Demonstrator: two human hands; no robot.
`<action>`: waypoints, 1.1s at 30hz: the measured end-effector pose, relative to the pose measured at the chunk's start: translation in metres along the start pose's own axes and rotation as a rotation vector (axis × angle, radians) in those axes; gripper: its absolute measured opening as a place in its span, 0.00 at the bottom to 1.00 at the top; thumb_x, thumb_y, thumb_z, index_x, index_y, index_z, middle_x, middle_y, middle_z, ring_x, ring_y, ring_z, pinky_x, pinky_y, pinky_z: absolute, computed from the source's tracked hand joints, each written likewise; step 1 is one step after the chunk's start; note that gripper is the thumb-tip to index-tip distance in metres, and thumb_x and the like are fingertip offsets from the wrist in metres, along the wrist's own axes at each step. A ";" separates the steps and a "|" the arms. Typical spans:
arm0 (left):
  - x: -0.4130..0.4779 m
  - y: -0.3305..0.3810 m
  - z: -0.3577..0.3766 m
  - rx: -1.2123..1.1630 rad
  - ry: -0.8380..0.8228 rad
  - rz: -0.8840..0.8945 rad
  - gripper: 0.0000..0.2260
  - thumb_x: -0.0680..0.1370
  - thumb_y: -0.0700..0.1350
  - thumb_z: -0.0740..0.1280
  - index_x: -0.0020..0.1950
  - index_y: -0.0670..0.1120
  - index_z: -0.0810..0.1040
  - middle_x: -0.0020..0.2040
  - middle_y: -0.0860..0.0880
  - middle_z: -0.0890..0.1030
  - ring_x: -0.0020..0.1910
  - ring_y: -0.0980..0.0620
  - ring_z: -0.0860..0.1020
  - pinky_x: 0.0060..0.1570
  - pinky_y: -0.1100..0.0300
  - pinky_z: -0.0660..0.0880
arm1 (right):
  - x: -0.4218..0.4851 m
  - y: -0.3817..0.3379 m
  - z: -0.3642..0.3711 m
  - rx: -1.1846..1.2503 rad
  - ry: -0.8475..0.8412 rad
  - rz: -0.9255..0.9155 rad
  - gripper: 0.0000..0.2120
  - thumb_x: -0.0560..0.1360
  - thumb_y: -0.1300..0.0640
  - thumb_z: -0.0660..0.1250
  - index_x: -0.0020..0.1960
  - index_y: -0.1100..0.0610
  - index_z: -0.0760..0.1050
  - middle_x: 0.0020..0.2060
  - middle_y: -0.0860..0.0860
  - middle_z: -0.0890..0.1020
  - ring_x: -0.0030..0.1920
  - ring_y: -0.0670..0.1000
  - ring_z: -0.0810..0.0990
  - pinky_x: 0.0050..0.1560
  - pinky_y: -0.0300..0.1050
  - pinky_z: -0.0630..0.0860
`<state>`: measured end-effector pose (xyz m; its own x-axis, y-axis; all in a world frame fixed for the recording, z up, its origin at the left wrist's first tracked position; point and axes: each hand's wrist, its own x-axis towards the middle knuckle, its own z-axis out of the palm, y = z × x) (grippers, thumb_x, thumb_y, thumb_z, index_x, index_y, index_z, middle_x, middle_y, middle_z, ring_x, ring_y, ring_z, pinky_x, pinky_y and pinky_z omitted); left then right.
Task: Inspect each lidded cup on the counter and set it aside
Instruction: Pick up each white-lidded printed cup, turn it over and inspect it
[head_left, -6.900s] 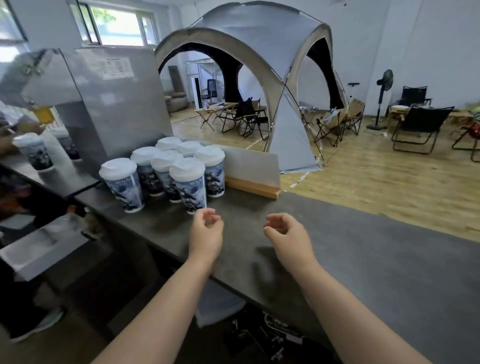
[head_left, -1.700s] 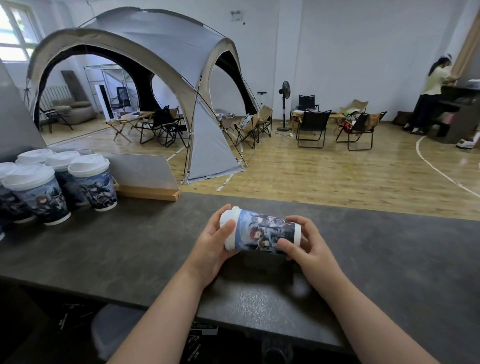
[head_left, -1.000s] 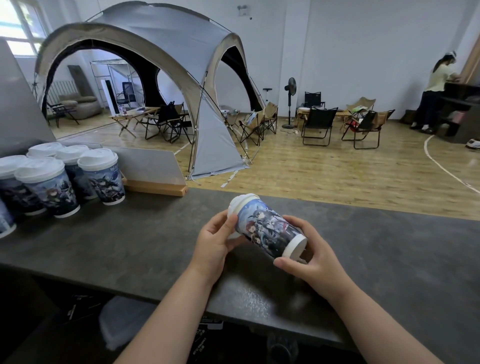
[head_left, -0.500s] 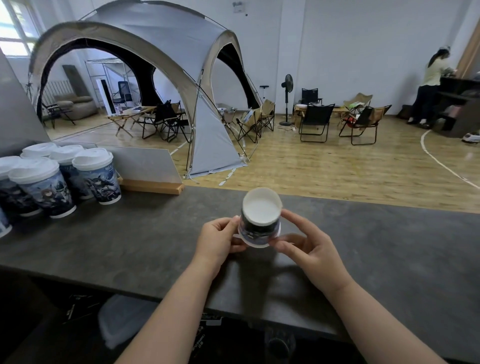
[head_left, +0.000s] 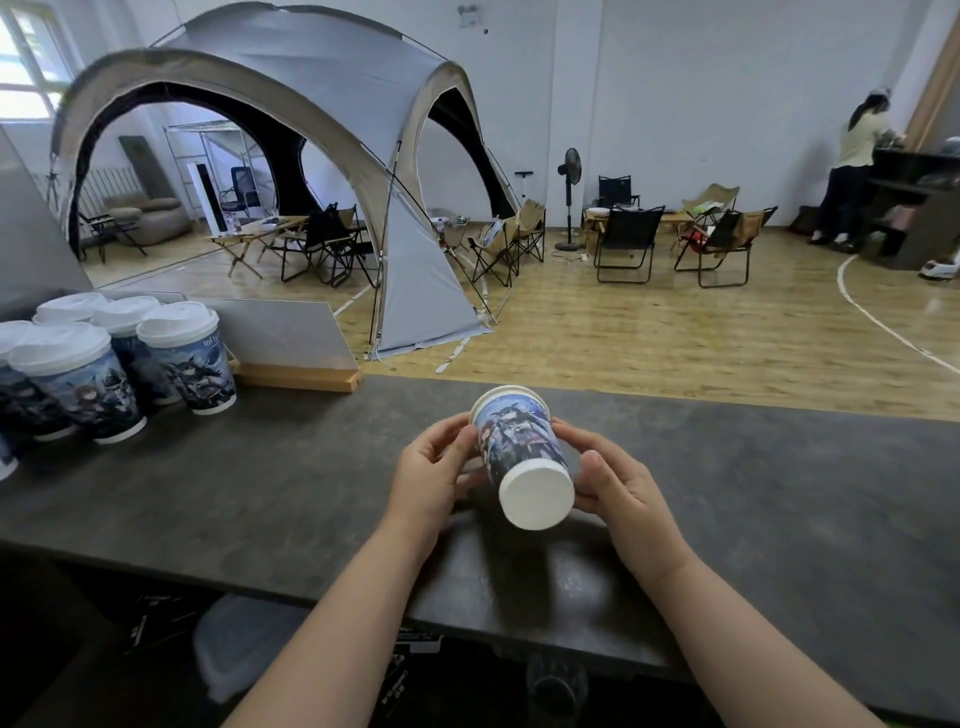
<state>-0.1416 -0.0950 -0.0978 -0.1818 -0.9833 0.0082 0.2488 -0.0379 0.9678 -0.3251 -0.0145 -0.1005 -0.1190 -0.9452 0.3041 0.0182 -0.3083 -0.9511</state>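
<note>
Head view: a paper cup (head_left: 519, 447) is held in the air just above the dark grey bench (head_left: 249, 499), in front of the person and between both hands. Its wall carries a printed blue, white and dark cartoon picture, and both ends are white. The cup lies tipped over, not upright. Its long axis runs from the far upper left down toward the camera at the lower right. The narrower end, a plain white disc, faces the camera, and the wider, rimmed end points away toward the room.

The left hand (head_left: 436, 475) has its fingers curled against the cup's left side. The right hand (head_left: 621, 491) grips the right side near the white disc, thumb on top and fingers curled underneath.

Well apart at the bench's left end, a cluster of lidded cups (head_left: 179, 358) stands upright, just beside a grey board (head_left: 280, 332) in a wooden holder.
</note>
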 end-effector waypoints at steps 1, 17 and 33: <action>0.000 0.000 -0.001 -0.041 -0.018 0.009 0.14 0.78 0.43 0.70 0.63 0.45 0.80 0.57 0.42 0.84 0.50 0.44 0.84 0.48 0.49 0.81 | 0.000 -0.001 0.001 0.007 -0.001 0.007 0.28 0.69 0.42 0.67 0.65 0.54 0.75 0.46 0.41 0.85 0.44 0.45 0.84 0.46 0.40 0.81; -0.002 0.012 0.022 -0.045 -0.364 0.067 0.24 0.73 0.36 0.71 0.70 0.43 0.74 0.62 0.43 0.83 0.63 0.46 0.81 0.56 0.57 0.80 | 0.005 -0.001 -0.014 -0.068 0.115 -0.039 0.35 0.68 0.72 0.76 0.68 0.47 0.71 0.64 0.47 0.81 0.65 0.50 0.80 0.66 0.53 0.76; -0.056 -0.057 0.299 0.015 -0.606 0.020 0.23 0.76 0.30 0.69 0.69 0.43 0.74 0.62 0.44 0.83 0.62 0.48 0.81 0.56 0.57 0.79 | -0.104 -0.067 -0.280 -0.351 0.331 0.003 0.35 0.68 0.65 0.78 0.67 0.41 0.69 0.62 0.46 0.80 0.61 0.46 0.81 0.55 0.43 0.80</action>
<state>-0.4299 0.0151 -0.0784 -0.6877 -0.7073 0.1637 0.2453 -0.0141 0.9693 -0.5916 0.1349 -0.0838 -0.4303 -0.8432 0.3223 -0.3100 -0.1972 -0.9300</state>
